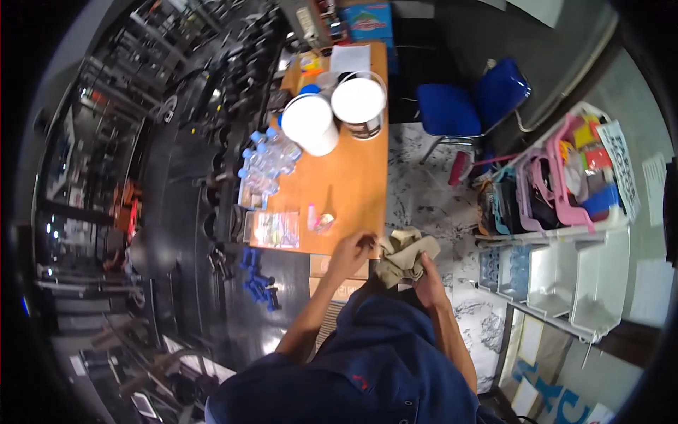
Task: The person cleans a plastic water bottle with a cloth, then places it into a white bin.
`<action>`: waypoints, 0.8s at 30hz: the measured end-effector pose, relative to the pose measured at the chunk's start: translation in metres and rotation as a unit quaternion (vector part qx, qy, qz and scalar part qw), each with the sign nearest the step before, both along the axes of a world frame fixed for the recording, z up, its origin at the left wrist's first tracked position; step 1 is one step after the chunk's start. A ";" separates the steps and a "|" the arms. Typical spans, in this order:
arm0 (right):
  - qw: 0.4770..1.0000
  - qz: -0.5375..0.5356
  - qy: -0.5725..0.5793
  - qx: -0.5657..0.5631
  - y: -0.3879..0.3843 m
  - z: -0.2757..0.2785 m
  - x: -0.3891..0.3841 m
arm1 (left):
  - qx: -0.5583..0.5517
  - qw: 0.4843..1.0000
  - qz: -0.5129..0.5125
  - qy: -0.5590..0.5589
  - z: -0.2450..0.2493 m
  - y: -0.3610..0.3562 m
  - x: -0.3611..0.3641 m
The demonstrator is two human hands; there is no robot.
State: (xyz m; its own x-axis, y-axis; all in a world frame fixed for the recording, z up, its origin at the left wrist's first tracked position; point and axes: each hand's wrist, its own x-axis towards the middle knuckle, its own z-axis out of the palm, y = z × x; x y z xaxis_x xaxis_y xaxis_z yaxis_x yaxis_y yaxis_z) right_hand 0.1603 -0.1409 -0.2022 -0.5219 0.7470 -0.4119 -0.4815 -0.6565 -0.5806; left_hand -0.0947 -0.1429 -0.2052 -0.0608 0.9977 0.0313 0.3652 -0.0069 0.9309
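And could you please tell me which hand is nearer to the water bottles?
Left. The left hand is by the table, right of the water bottles; the right hand, holding the cloth, is farther right.

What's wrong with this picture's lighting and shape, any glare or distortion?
Head view: fisheye curvature, black corners; head view: nearer white bucket looks washed out on top; head view: bright reflection on the dark floor; head view: khaki cloth looks slightly soft.
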 end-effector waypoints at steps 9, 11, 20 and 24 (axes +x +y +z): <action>0.997 0.023 -0.072 -0.003 0.060 0.045 -0.099 | 0.072 0.951 0.254 0.159 0.029 0.096 -0.205; 0.996 0.030 -0.081 0.004 0.072 0.056 -0.113 | 0.072 0.923 0.284 0.248 0.015 0.130 -0.271; 0.994 0.002 -0.105 0.010 0.088 0.054 -0.120 | -0.087 0.869 0.247 0.419 -0.058 0.214 -0.413; 0.994 -0.046 -0.103 -0.006 0.085 0.042 -0.104 | -0.055 0.888 0.176 0.421 -0.092 0.218 -0.406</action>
State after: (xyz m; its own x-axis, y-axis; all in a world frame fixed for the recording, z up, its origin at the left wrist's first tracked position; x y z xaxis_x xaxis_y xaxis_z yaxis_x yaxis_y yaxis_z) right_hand 0.0561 -0.0561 -0.1598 -0.3558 0.7822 -0.5115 -0.4117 -0.6225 -0.6656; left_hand -0.5008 0.0755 -0.2972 -0.3714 0.9210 0.1177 0.8937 0.3203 0.3142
